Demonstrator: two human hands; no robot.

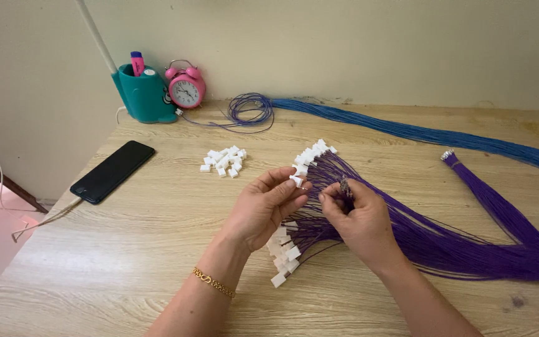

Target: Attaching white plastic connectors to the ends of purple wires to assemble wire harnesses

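Observation:
My left hand [263, 206] pinches a small white plastic connector [297, 181] between thumb and fingertips, above the wooden table [126, 249]. Close to its right, my right hand [360, 218] grips a thin purple wire by its metal-tipped end [345, 186], a finger's width from the connector. Beneath both hands lies a fan of purple wires [444, 243] fitted with white connectors, some at the upper end [313, 153] and some near my left wrist [284, 256].
A pile of loose white connectors [223, 161] lies left of my hands. A black phone [113, 170] on a cable lies further left. A teal pen holder [143, 93] and pink alarm clock [186, 86] stand at the back. Blue wires [432, 134] run along the back right.

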